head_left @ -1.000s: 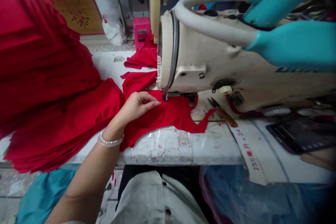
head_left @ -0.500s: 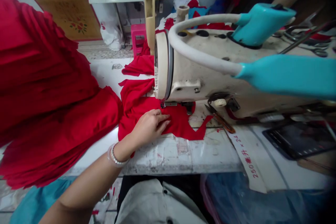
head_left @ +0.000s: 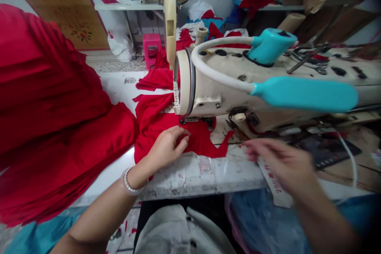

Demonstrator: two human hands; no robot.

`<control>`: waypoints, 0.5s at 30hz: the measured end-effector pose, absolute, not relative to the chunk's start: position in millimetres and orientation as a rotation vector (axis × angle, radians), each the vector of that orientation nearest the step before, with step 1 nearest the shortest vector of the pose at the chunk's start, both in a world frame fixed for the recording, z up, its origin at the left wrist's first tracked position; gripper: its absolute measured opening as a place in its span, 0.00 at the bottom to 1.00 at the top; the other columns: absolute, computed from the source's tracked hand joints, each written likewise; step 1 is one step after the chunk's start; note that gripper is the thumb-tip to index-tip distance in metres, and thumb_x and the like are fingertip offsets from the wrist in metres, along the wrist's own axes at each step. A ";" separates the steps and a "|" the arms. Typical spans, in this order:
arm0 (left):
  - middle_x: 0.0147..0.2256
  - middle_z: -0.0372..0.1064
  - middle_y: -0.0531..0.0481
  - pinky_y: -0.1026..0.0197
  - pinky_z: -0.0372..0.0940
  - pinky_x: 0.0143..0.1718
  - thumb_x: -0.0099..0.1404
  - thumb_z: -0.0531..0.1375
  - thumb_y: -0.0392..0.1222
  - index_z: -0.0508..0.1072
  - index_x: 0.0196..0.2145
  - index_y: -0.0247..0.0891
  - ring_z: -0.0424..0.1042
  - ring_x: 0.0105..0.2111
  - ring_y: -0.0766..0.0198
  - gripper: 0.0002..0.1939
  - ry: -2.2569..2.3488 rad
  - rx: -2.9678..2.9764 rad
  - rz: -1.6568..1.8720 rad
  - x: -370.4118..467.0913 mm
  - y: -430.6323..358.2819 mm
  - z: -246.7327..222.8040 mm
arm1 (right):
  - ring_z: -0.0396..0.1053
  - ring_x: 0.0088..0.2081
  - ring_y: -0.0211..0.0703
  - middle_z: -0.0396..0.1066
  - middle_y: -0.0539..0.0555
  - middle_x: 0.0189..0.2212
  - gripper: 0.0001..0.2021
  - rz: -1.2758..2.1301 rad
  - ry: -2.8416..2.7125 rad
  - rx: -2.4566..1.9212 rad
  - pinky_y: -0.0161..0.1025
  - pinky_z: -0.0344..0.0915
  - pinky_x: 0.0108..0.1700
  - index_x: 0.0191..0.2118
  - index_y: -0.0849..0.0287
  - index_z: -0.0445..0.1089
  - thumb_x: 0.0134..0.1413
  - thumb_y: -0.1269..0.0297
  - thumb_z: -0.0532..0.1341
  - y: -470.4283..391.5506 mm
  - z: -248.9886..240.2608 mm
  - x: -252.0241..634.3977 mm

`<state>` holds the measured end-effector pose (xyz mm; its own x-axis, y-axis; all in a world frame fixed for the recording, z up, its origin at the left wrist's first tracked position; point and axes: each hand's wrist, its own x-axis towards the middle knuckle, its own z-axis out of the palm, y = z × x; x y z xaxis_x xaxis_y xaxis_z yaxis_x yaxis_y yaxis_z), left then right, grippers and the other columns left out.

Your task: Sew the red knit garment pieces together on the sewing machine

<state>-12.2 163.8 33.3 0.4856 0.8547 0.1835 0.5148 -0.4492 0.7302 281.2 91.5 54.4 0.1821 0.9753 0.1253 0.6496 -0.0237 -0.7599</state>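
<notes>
My left hand [head_left: 169, 145] rests on a red cloth piece [head_left: 198, 137] just in front of the needle area of a cream sewing machine [head_left: 220, 83]; its fingers are curled together over the cloth. To the right, my right hand [head_left: 279, 158] is blurred over the table edge, its fingertips near the handles of dark-bladed snips [head_left: 238, 130]. Whether it holds anything is too smeared to tell. The cloth runs under the presser foot, and a strip of it extends right toward the snips.
A tall stack of red fabric [head_left: 59, 127] fills the left. A turquoise lamp-like attachment [head_left: 306, 93] lies across the machine. Behind my right hand is a dark phone [head_left: 336, 151]. A printed paper strip [head_left: 275, 190] hangs over the table edge [head_left: 208, 190]. A pink stool [head_left: 151, 47] stands behind.
My right hand has come into view at the right, near the snips and paper strip. My left hand stays on the cloth, its fingers slightly more curled. The view has shifted a little.
</notes>
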 end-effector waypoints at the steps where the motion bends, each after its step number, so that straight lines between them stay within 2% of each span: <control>1: 0.35 0.74 0.47 0.60 0.66 0.36 0.70 0.54 0.37 0.74 0.38 0.37 0.72 0.33 0.61 0.09 1.096 2.120 0.729 -11.8 163.6 33.7 | 0.72 0.28 0.42 0.76 0.56 0.29 0.20 0.741 -1.557 -1.696 0.40 0.71 0.32 0.37 0.53 0.77 0.59 0.41 0.61 99.5 49.6 263.8; 4: 0.33 0.73 0.48 0.61 0.65 0.36 0.72 0.54 0.37 0.74 0.35 0.36 0.71 0.32 0.62 0.10 1.066 2.107 0.742 -11.5 163.8 32.4 | 0.64 0.18 0.39 0.70 0.52 0.17 0.25 1.134 -1.539 -1.593 0.37 0.63 0.23 0.30 0.57 0.75 0.55 0.38 0.60 133.1 38.4 213.7; 7: 0.36 0.73 0.47 0.60 0.68 0.39 0.70 0.56 0.35 0.76 0.39 0.37 0.73 0.35 0.61 0.08 1.014 2.116 0.746 -11.3 162.8 29.7 | 0.54 0.12 0.34 0.58 0.47 0.09 0.27 1.220 -1.535 -1.635 0.34 0.52 0.17 0.23 0.58 0.70 0.56 0.38 0.58 165.8 31.5 183.9; 9: 0.41 0.74 0.46 0.58 0.70 0.44 0.69 0.58 0.34 0.77 0.41 0.38 0.74 0.40 0.60 0.08 0.908 2.154 0.712 -10.4 160.4 28.6 | 0.52 0.12 0.34 0.56 0.46 0.08 0.25 1.245 -1.629 -1.662 0.34 0.50 0.17 0.22 0.58 0.68 0.58 0.41 0.57 180.5 26.6 174.2; 12: 0.45 0.73 0.43 0.56 0.70 0.51 0.69 0.57 0.34 0.77 0.42 0.38 0.74 0.46 0.58 0.08 0.724 2.246 0.614 -10.7 156.4 30.2 | 0.54 0.13 0.35 0.58 0.44 0.10 0.19 1.256 -1.762 -1.672 0.33 0.53 0.17 0.27 0.58 0.71 0.60 0.49 0.58 191.1 17.9 165.9; 15: 0.45 0.74 0.43 0.57 0.70 0.50 0.73 0.54 0.36 0.74 0.47 0.37 0.74 0.46 0.59 0.11 0.690 2.301 0.537 -18.5 159.0 36.1 | 0.62 0.18 0.37 0.67 0.47 0.17 0.13 1.127 -1.862 -1.692 0.34 0.59 0.23 0.32 0.57 0.73 0.62 0.57 0.57 190.2 13.1 162.1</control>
<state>-18.5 159.0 36.1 0.7757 0.6030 0.1864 0.3282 -0.6377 0.6969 162.1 190.2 13.1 -0.2011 0.9521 -0.2302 0.6453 -0.0480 -0.7624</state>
